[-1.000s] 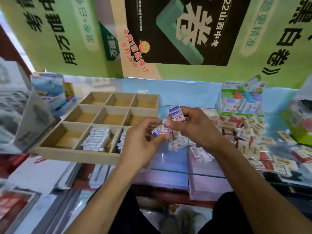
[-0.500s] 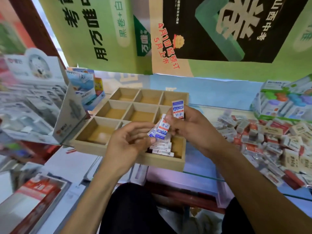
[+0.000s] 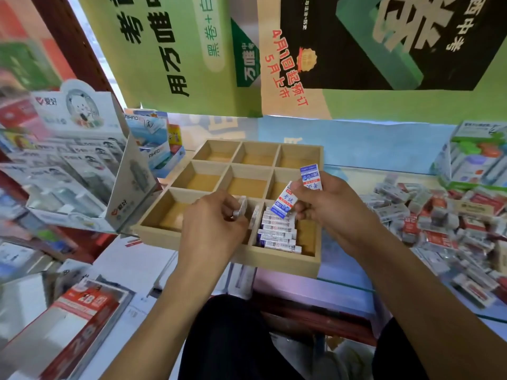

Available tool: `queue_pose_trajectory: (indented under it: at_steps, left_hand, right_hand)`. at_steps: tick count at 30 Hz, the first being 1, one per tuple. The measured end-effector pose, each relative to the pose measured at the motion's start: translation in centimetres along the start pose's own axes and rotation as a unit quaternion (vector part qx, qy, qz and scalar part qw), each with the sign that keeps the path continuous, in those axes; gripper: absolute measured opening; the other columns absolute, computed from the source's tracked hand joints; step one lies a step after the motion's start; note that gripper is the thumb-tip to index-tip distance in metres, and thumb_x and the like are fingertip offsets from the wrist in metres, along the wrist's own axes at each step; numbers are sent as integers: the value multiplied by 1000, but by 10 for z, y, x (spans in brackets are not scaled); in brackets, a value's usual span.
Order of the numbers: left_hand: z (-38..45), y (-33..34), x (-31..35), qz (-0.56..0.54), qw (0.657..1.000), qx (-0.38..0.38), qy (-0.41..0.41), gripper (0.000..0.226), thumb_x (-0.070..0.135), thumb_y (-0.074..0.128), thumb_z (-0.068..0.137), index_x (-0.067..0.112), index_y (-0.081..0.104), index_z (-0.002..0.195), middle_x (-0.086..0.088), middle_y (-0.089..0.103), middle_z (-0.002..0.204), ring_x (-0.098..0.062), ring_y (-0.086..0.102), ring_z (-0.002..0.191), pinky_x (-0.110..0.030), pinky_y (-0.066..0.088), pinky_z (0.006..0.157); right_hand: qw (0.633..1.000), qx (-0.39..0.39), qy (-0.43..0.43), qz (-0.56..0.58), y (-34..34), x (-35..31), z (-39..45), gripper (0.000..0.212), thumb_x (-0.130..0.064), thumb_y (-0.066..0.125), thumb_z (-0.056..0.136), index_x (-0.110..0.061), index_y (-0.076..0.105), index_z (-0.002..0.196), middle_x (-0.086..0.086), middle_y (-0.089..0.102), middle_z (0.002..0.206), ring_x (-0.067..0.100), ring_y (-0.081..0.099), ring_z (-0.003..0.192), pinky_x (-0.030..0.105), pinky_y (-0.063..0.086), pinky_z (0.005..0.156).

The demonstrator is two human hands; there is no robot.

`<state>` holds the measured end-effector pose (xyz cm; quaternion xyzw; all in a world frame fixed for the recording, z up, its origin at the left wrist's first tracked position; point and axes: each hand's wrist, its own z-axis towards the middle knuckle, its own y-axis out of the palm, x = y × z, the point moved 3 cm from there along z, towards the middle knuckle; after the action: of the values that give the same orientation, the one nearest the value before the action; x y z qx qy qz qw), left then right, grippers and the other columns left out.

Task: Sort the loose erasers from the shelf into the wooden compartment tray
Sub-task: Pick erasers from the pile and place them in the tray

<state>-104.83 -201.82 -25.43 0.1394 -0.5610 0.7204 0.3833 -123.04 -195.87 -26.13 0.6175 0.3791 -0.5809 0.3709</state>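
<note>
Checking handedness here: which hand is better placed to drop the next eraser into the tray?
Left hand: it pinches a small white eraser directly above the wooden compartment tray, beside the stacked row.

Both hands over wooden tray: left hand pinches one eraser, right hand holds two erasers.

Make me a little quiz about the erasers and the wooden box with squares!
1. True or false: the right hand holds two blue-and-white erasers.
2. Which row of the wooden tray has a stack of erasers: near, middle or far?
3. Where is the loose eraser pile: A) left of the tray, B) right of the tray?

Key: 1 true; 2 near; 3 B.
</note>
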Motion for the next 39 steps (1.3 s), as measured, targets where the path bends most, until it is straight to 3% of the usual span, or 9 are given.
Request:
queue_pose_trajectory:
  at_steps: [4, 9, 11, 15, 20, 23, 26, 32, 39]
  left_hand:
    - [1, 1, -1, 18, 999, -33, 3, 14, 14, 76, 73, 25, 67, 75, 16, 61, 67, -3, 61, 69, -2, 39, 59]
    - [3, 4, -2, 87, 992, -84, 32, 5, 28, 75, 78, 28, 76, 83, 14, 71, 81, -4, 59, 72, -17, 42, 66]
    - [3, 3, -1, 85, 990, -100, 48, 7, 29, 71, 81, 30, 77, 83, 14, 72, 81, -2, 54, 67, -15, 37, 61]
    - [6, 5, -2, 84, 983, -141, 80, 13, 23, 66, 84, 29, 78, 84, 14, 73, 86, -1, 51, 64, -6, 32, 59]
    - [9, -4, -7, -15, 990, -130, 49, 14, 20, 66, 86, 30, 74, 84, 26, 65, 79, 2, 61, 79, -5, 38, 64]
    - [6, -7, 3, -165, 968, -184, 40, 9, 22, 70, 87, 28, 75, 92, 17, 73, 86, 0, 66, 84, -21, 50, 74]
    - [3, -6, 11, -189, 955, -223, 50, 10, 23, 73, 85, 23, 74, 95, 7, 74, 82, -10, 68, 80, -27, 51, 74]
    - [13, -13, -14, -137, 985, -99, -35, 3, 22, 76, 81, 25, 75, 80, 12, 73, 76, 0, 67, 75, -23, 53, 73]
    - [15, -8, -11, 11, 995, -88, -34, 5, 27, 74, 79, 24, 73, 83, 12, 67, 76, 4, 61, 70, -11, 41, 56]
  right_hand:
    - [999, -6, -5, -49, -3, 1, -2, 16, -18, 60, 94, -3, 62, 97, 13, 60, 73, 15, 57, 60, 23, 51, 57]
    - [997, -5, -4, -80, -4, 2, -3, 17, -20, 61, 93, -5, 62, 101, 13, 64, 74, 18, 60, 64, 31, 57, 65]
    - [996, -2, -2, -92, -4, 3, -4, 17, -20, 62, 93, -6, 62, 102, 13, 66, 75, 18, 62, 63, 36, 57, 70]
    - [995, -2, -2, -98, -4, 4, -8, 17, -18, 62, 93, -4, 62, 103, 12, 65, 75, 17, 63, 62, 30, 58, 66]
    - [998, -17, -3, -65, -2, 1, -13, 16, -14, 59, 95, -1, 62, 105, 13, 66, 76, 21, 67, 68, 28, 59, 67]
    - [999, -36, -13, -22, 4, -1, -15, 14, -11, 60, 94, -1, 62, 104, 15, 68, 78, 25, 69, 72, 33, 60, 73]
    - [998, -53, -21, -10, 12, -3, -16, 13, -10, 60, 94, -1, 64, 102, 12, 68, 75, 22, 68, 70, 32, 60, 73]
    - [995, 0, -29, -97, 11, 0, -12, 9, -15, 60, 94, -9, 64, 100, 9, 70, 83, 13, 68, 71, 27, 60, 72]
    - [983, -6, -42, -181, 12, 3, -15, 8, -18, 58, 94, -12, 64, 96, 6, 70, 84, 11, 69, 68, 42, 59, 77]
